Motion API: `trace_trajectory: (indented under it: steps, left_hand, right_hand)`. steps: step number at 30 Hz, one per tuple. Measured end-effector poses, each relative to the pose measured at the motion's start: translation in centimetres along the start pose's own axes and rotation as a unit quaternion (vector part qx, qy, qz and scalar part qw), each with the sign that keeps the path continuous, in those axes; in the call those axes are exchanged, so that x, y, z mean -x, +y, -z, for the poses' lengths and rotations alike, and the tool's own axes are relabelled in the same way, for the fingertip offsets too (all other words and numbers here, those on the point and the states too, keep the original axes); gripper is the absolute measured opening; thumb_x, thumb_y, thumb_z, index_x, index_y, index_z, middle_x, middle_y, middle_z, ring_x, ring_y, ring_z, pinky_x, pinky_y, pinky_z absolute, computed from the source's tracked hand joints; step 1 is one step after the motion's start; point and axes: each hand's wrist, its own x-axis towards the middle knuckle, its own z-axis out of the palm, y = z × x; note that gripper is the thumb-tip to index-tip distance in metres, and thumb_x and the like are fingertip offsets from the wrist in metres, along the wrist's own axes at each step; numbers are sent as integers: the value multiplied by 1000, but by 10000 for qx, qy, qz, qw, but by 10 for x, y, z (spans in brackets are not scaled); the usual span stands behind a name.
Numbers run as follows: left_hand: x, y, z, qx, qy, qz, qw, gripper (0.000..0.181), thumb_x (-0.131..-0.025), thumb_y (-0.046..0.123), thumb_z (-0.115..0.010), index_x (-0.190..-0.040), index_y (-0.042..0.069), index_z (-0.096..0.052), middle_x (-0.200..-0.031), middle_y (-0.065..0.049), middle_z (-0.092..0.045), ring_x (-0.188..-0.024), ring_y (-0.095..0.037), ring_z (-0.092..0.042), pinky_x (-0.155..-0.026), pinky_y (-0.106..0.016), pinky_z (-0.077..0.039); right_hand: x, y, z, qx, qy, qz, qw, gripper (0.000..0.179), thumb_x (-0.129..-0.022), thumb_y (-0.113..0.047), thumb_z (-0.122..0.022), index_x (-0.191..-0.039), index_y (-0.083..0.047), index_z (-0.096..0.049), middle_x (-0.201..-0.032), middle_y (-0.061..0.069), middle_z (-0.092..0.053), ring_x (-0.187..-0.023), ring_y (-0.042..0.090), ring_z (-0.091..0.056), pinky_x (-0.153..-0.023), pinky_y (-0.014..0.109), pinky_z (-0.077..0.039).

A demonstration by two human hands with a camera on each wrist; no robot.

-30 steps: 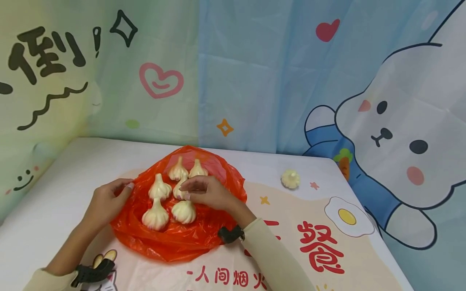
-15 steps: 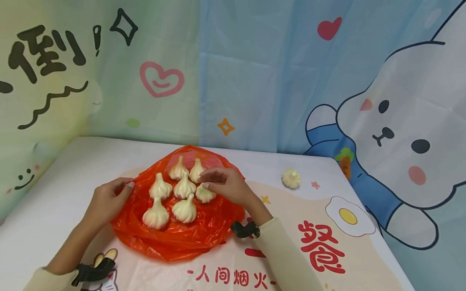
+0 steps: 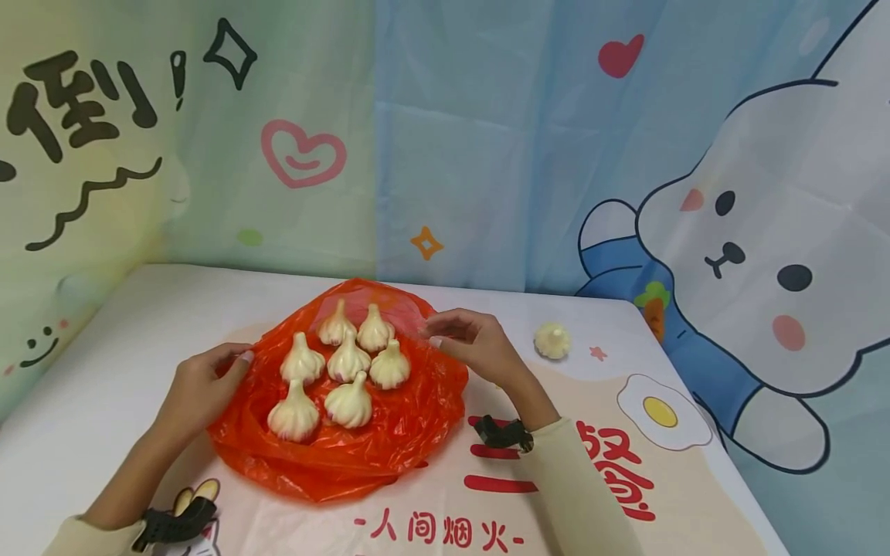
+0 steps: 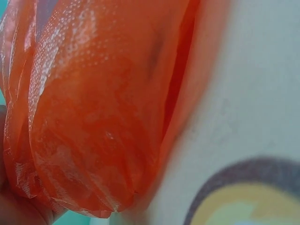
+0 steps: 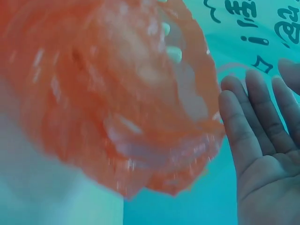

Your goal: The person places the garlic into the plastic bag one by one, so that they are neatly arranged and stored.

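Observation:
A red plastic bag (image 3: 417, 401) lies spread with its mouth open on the table, holding several white garlic bulbs (image 3: 349, 403). At its left edge my left hand (image 3: 205, 386) pinches the rim between thumb and fingers. The left wrist view is filled mostly by the bag's crinkled side (image 4: 98, 131), with only part of the hand at the lower left corner. My right hand (image 3: 480, 344) hovers at the bag's right rim with nothing in it. Its fingers look straight in the right wrist view, palm (image 5: 267, 178) showing beside the bag.
One more garlic bulb (image 3: 552, 340) sits alone at the table's back right. Printed drawings and red lettering cover the tablecloth (image 3: 445, 525). A patterned curtain (image 3: 459, 139) hangs behind the table. Each wrist wears a black strap (image 3: 502, 434).
My right hand has let go of a garlic bulb among the others in the bag and moved right to the rim. My left hand has stayed on the bag's edge.

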Motion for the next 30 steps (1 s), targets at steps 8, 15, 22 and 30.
trace_trajectory:
  steps: [8, 15, 22, 30]
  left_hand:
    - [2, 0, 0, 20, -49, 113, 9999, 36, -102, 25, -49, -121, -3, -63, -107, -22, -67, -90, -33, -63, -75, -48, -58]
    - [0, 2, -1, 14, -58, 100, 9999, 36, -102, 25, -49, -121, -3, -63, -107, -22, -67, -90, -32, -63, -75, -47, -58]
    - [-1, 4, 0, 20, -129, 111, 9999, 37, -102, 26, -49, -121, -4, -62, -108, -23, -66, -90, -33, -62, -76, -48, -58]
    - [0, 1, 0, -50, -53, 98, 9999, 37, -102, 26, -49, -122, -3, -63, -110, -23, -66, -91, -35, -63, -76, -50, -57]
  right_hand:
    - [15, 4, 18, 418, 431, -143, 9981, 24, -93, -5, -65, -116, 2, -66, -109, 14, -68, -102, 26, -65, -88, 32, -54]
    - [30, 10, 46, 1119, 1235, -314, 9855, 21, -92, -14, -69, -112, -8, -69, -110, 5, -69, -103, 20, -65, -88, 31, -54]
    - [45, 18, 66, 1945, 1442, -754, 9673, 29, -92, -20, -69, -118, -7, -67, -113, 8, -68, -103, 23, -65, -90, 33, -53]
    - [57, 29, 93, 2077, 2061, -980, 9512, 31, -93, -24, -68, -118, -8, -66, -117, 7, -66, -109, 20, -62, -88, 20, -50]
